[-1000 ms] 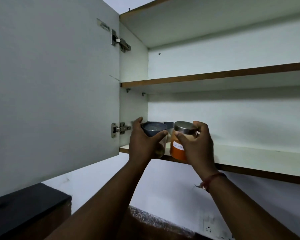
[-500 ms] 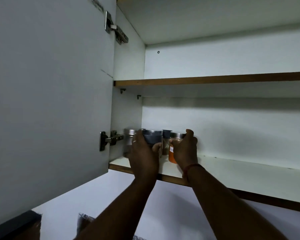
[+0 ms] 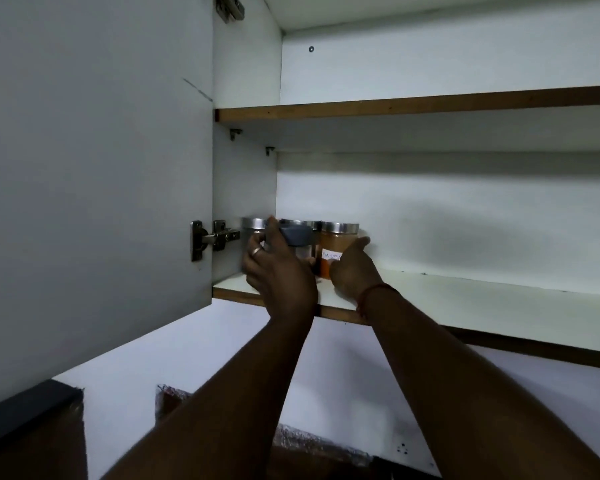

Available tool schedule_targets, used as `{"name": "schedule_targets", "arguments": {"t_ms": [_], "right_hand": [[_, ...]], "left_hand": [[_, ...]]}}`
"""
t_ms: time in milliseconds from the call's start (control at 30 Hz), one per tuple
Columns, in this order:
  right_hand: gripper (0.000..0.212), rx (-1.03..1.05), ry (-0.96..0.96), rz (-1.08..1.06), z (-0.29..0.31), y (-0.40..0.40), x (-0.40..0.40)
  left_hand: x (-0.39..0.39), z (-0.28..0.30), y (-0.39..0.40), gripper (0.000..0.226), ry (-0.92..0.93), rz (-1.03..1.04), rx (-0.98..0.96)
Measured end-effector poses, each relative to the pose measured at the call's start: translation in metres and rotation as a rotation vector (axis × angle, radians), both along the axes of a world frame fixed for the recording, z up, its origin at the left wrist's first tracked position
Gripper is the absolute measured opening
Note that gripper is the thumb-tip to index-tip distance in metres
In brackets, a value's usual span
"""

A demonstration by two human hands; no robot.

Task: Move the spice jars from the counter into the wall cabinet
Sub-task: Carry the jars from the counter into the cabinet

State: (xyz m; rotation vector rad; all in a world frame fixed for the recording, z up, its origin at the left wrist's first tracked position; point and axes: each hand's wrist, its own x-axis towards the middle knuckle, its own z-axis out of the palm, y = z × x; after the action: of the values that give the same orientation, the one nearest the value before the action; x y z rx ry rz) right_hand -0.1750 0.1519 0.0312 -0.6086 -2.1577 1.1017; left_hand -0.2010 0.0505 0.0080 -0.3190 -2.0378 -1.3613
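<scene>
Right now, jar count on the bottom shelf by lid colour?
Steel lid: 2, the leftmost jar and the orange spice jar.
Grey lid: 1, the grey-lidded jar.
Total: 3 clearly visible; more may hide behind.

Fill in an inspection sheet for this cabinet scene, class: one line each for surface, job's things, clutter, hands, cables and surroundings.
Surface: lower shelf, white with a brown front edge, bare to the right of the jars.
Job's things: orange spice jar with a metal lid and paper label; grey-lidded jar; metal-lidded jar nearest the door; all upright at the shelf's left end.
Clutter: nothing seen.
Hands: left hand closed around the grey-lidded jar, ring on a finger; right hand open beside the orange spice jar.
Cables: nothing seen.
Surroundings: open cabinet door, upper shelf, wall socket.
</scene>
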Motion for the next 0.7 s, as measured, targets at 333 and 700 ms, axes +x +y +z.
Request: {"name": "schedule_targets", "arguments": {"t_ms": [333,700], "right_hand": [[0.018,0.341,0.558,-0.082,-0.026,-0.054,0.083],[0.020,0.581,0.402,-0.260,-0.171,-0.002,0.213]], "left_hand": [[0.071,-0.026,-0.006,0.059,0.154,-0.131,0.223],[0.177,-0.179,0.026,0.037,0.174,-0.511,-0.049]]}}
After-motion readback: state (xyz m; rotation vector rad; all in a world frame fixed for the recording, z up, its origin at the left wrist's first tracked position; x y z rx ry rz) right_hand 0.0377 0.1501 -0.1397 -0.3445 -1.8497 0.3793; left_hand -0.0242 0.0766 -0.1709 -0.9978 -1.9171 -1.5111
